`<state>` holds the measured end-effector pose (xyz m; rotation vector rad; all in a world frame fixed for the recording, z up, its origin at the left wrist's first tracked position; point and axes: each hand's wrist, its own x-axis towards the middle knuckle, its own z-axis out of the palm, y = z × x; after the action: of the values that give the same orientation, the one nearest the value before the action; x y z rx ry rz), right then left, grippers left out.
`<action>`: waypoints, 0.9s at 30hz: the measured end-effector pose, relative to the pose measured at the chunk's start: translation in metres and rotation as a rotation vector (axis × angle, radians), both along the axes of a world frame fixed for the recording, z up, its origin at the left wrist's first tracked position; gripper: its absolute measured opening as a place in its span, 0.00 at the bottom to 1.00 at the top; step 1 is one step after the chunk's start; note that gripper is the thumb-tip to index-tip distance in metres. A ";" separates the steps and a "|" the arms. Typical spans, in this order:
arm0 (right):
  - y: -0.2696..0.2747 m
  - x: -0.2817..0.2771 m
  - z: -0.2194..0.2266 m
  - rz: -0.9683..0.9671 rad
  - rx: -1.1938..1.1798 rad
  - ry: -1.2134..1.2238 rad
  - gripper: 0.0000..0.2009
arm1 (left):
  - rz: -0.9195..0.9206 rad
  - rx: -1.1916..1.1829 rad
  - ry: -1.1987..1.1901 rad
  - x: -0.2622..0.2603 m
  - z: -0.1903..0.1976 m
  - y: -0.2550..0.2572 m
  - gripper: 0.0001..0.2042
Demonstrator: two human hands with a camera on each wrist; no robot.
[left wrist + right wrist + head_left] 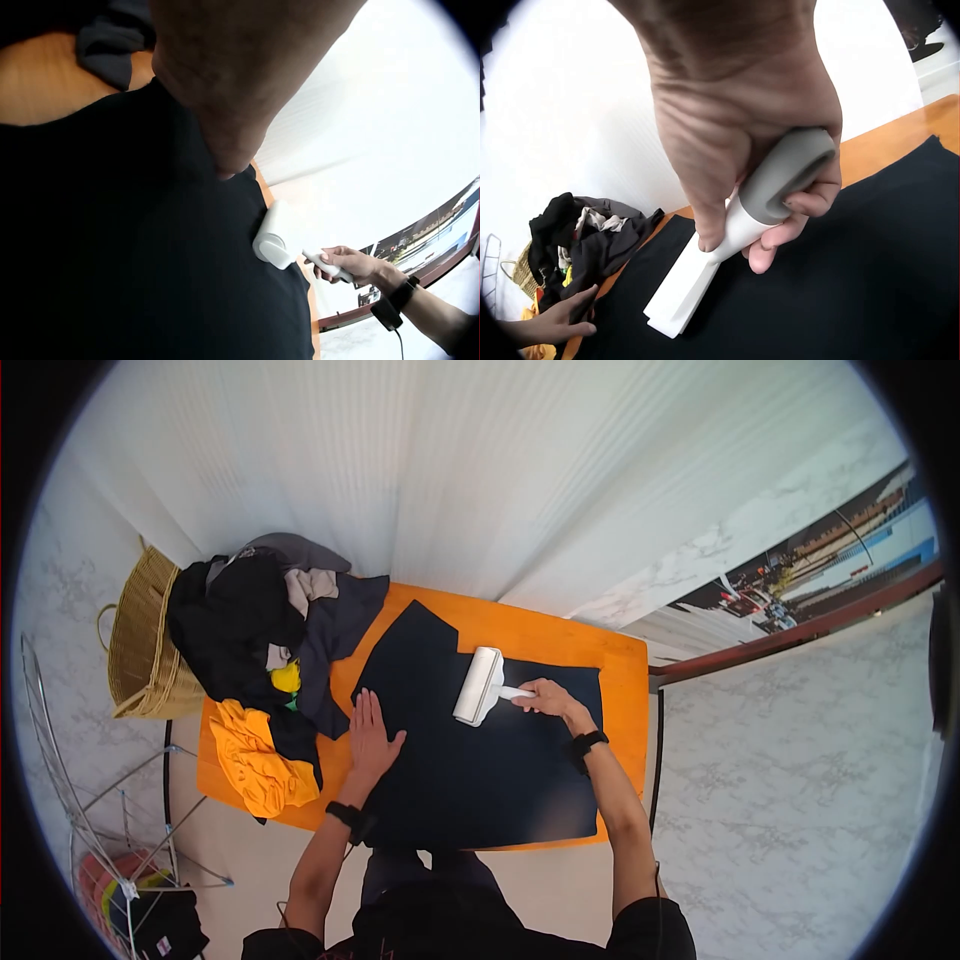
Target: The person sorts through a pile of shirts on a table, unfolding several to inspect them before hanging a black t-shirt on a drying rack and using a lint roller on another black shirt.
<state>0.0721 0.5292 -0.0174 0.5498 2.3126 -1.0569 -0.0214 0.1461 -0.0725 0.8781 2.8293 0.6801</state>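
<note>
A dark navy garment (480, 785) is spread flat over the orange table (622, 690). My right hand (547, 698) grips a white lint roller (479, 686) by its handle, with the roller head over the upper middle of the garment. In the right wrist view the fingers curl round the grey end of the handle (776, 184), and the thumb lies along its white part. My left hand (374, 742) rests with straight fingers on the garment's left edge. In the left wrist view the forearm hides most of that hand, while the lint roller (271, 238) shows beyond it.
A pile of dark clothes (240, 600) and an orange garment (258, 760) lie at the table's left. Beside them a wicker basket (145, 635) leans on its side. A metal rack (130, 885) stands at the lower left, and a pale curtain (430, 470) hangs behind the table.
</note>
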 end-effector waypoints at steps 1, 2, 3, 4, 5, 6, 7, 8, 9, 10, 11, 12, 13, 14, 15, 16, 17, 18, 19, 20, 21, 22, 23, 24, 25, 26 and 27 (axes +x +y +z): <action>-0.005 -0.007 0.002 0.017 0.004 -0.008 0.16 | -0.007 0.016 -0.008 0.011 -0.001 -0.008 0.46; -0.009 -0.015 0.003 0.037 -0.004 -0.010 0.16 | 0.007 0.018 -0.012 0.021 -0.001 -0.016 0.46; -0.014 -0.023 0.005 0.057 -0.012 -0.011 0.17 | 0.005 0.022 -0.034 0.032 -0.003 -0.022 0.46; -0.019 -0.032 0.007 0.074 -0.009 -0.015 0.17 | 0.006 0.028 -0.056 0.043 -0.003 -0.026 0.45; -0.024 -0.042 0.007 0.103 -0.018 -0.016 0.16 | 0.025 0.029 -0.059 0.053 -0.003 -0.028 0.45; -0.030 -0.050 0.005 0.132 -0.030 -0.018 0.16 | 0.027 0.026 -0.067 0.063 0.001 -0.030 0.45; -0.035 -0.058 0.002 0.149 -0.036 -0.022 0.16 | 0.029 0.020 -0.076 0.073 0.006 -0.033 0.45; -0.040 -0.066 -0.002 0.186 -0.041 -0.002 0.17 | 0.046 0.012 -0.077 0.083 0.010 -0.034 0.45; -0.046 -0.076 -0.005 0.225 -0.046 0.024 0.17 | 0.066 0.021 -0.095 0.092 0.016 -0.034 0.45; -0.052 -0.086 -0.008 0.282 -0.034 0.067 0.17 | 0.091 0.031 -0.111 0.099 0.020 -0.032 0.45; -0.058 -0.096 -0.012 0.307 -0.043 0.070 0.17 | 0.116 0.024 -0.108 0.106 0.024 -0.031 0.45; -0.064 -0.108 -0.017 0.342 -0.041 0.091 0.16 | 0.141 0.034 -0.111 0.111 0.030 -0.028 0.45; -0.074 -0.116 -0.020 0.372 -0.048 0.104 0.16 | 0.162 0.037 -0.122 0.120 0.035 -0.027 0.45; -0.083 -0.123 -0.023 0.391 -0.043 0.126 0.16 | 0.185 0.019 -0.128 0.130 0.039 -0.027 0.45; -0.092 -0.131 -0.029 0.409 -0.063 0.125 0.16 | 0.220 0.015 -0.135 0.137 0.042 -0.024 0.44; -0.101 -0.141 -0.033 0.438 -0.040 0.157 0.17 | 0.252 0.014 -0.134 0.140 0.045 -0.022 0.44; -0.110 -0.150 -0.036 0.464 -0.016 0.192 0.17 | 0.267 0.002 -0.126 0.142 0.048 -0.019 0.44; -0.118 -0.158 -0.041 0.467 -0.044 0.211 0.17 | 0.299 0.004 -0.141 0.147 0.050 -0.017 0.44; -0.128 -0.165 -0.042 0.473 -0.057 0.215 0.17 | 0.327 0.006 -0.157 0.151 0.051 -0.015 0.44; -0.137 -0.171 -0.042 0.468 -0.060 0.218 0.18 | 0.333 -0.003 -0.153 0.153 0.050 -0.014 0.44; -0.145 -0.176 -0.041 0.459 -0.062 0.222 0.18 | 0.364 -0.011 -0.158 0.154 0.050 -0.012 0.44; -0.152 -0.179 -0.043 0.445 -0.086 0.251 0.18 | 0.391 -0.016 -0.163 0.155 0.049 -0.010 0.43; -0.159 -0.180 -0.045 0.440 -0.089 0.253 0.18 | 0.387 -0.020 -0.162 0.156 0.047 -0.008 0.43; -0.163 -0.181 -0.046 0.440 -0.078 0.288 0.18 | 0.391 -0.022 -0.144 0.155 0.044 -0.007 0.43; -0.162 -0.182 -0.045 0.439 -0.065 0.325 0.18 | 0.393 -0.023 -0.124 0.153 0.040 -0.005 0.43; -0.157 -0.179 -0.044 0.430 -0.082 0.344 0.19 | 0.384 -0.023 -0.120 0.149 0.036 -0.002 0.43; -0.147 -0.173 -0.044 0.420 -0.081 0.347 0.19 | 0.393 -0.031 -0.114 0.145 0.033 0.000 0.43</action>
<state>-0.1009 0.3823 -0.0617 -0.1661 2.5073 -1.0922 0.1231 0.1461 -0.0397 0.2656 2.9211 0.6971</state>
